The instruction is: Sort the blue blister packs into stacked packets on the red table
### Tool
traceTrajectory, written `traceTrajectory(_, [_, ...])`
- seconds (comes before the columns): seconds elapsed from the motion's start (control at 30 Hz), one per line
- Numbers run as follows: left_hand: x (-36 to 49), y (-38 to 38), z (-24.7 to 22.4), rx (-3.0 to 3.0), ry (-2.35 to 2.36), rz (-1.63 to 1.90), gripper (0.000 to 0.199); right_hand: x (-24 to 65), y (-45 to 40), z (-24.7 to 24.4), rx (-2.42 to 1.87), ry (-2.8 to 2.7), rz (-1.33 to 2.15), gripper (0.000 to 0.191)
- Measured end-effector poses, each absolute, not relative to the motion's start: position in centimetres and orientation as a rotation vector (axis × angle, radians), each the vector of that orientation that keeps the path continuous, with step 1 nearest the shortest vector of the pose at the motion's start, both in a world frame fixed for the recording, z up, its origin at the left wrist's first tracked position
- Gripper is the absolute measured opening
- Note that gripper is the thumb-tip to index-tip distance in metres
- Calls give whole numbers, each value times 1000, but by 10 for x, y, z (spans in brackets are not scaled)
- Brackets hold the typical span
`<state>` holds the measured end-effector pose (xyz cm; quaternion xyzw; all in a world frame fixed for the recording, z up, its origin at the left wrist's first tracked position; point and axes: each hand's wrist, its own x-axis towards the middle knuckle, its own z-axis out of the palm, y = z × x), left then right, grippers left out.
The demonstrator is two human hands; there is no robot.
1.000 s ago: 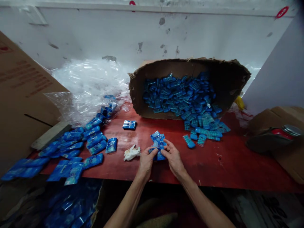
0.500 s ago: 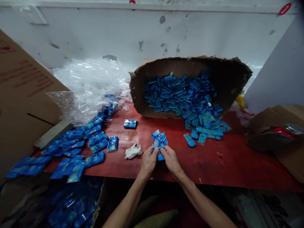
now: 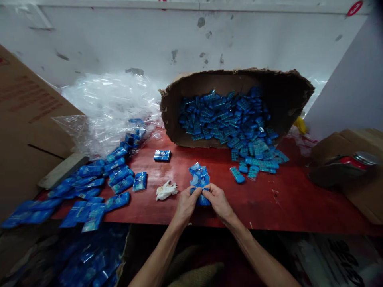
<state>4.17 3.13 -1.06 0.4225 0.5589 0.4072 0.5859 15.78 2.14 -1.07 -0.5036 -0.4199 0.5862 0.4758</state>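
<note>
At the near middle of the table, my left hand [image 3: 186, 202] and my right hand [image 3: 219, 204] pinch a blue printed card [image 3: 200, 175] from either side, thumbs close together. The card's irregular cut-out far end lies flat beyond my fingers, and its near part shows between and below my hands. My fingertips hide where it bends. Left of my left hand lies a crumpled white cloth or tissue [image 3: 166, 190]. Two small blue packs, one upright-looking pack [image 3: 139, 181] and one flat pack [image 3: 162, 155], rest farther left and back.
A torn cardboard box [image 3: 172, 131] on its side spills many clear-wrapped blue pieces [image 3: 224, 115] onto the red table [image 3: 287, 199]. Clear plastic bags [image 3: 110, 95] heap at the back left, above a pile of blue packs [image 3: 119, 175]. A brown carton [image 3: 359, 183] stands right, with a metal-lidded red container [image 3: 356, 160].
My hands stay pinched on the card, with the near part shifted slightly toward me and the right hand turned a little. The whole view has shifted slightly.
</note>
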Motion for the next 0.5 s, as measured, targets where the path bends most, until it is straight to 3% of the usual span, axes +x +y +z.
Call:
traceTrajectory(0.17, [43,23,-5,901,1244,1004,28,161,19,-6,-1148,-1012,1476,20])
traceTrajectory(0.33, [47,21,1,1203,1361,1050,18,157,17,-10,-1211,-973,1428,19])
traceTrajectory(0.5, [50,24,0,1370,1428,1037,24,157,17,-13,-1262,-1010,1359,21])
